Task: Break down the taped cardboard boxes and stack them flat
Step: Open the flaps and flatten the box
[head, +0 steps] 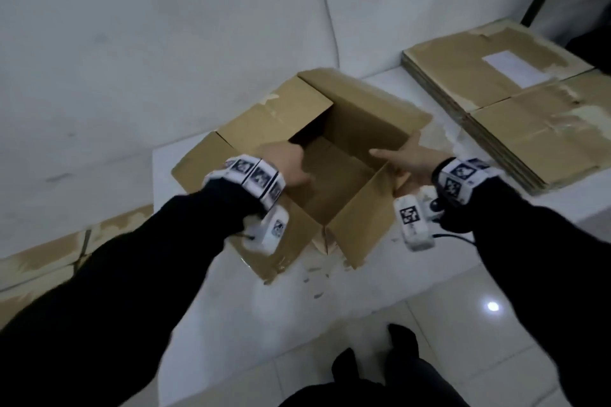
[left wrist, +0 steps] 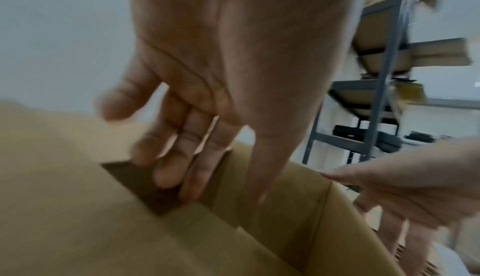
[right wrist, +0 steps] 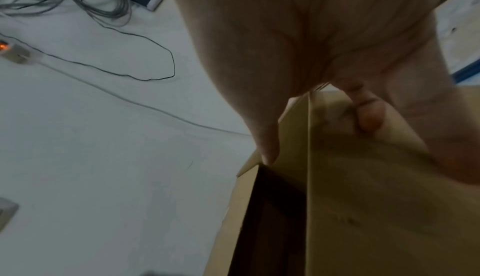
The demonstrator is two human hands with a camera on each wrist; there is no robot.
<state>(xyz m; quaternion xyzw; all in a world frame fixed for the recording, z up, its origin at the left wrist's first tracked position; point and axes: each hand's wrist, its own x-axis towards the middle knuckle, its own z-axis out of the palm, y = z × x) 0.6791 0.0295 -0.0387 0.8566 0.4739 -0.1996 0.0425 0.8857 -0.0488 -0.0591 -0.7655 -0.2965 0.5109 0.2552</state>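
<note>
The open brown cardboard box stands on the white surface, right between both hands. The left hand dips straight, loose fingers inside the left wall. The right hand pinches the right wall's top edge. The flaps are spread out. The pile of flat brown boxes lies to the right, nearer the right hand.

We see dim, cool, flat light, with one small glare spot on the glossy floor. Both wrist views smear with motion blur (nothing crisp there); head-view edges bow.
</note>
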